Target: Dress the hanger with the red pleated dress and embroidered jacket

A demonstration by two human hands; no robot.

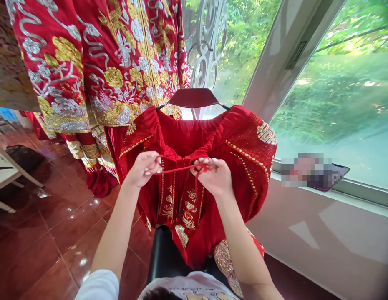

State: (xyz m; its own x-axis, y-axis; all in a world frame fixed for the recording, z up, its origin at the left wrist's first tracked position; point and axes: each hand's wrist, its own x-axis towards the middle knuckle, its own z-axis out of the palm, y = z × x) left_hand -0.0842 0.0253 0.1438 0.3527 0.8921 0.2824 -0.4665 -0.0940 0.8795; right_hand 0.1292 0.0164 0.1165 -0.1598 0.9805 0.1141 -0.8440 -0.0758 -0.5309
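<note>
A red garment (244, 183) with gold embroidery and a gathered neckline hangs on a dark red hanger (193, 98) in front of me. A thin red cord (177, 169) runs taut across its front, just below the neck opening. My left hand (147, 168) pinches one end of the cord between thumb and fingers. At the other side, my right hand (212, 173) is closed on the cord, with a loose length dangling below the fingers. The garment's lower part drapes over a black seat (162, 252).
Behind hangs a red jacket (119, 62) with silver and gold embroidery. A window (331, 108) is on the right, with a phone (330, 177) on its sill, partly blurred out. White furniture (6, 175) and a dark bag (23, 156) stand left on the tiled floor (56, 237).
</note>
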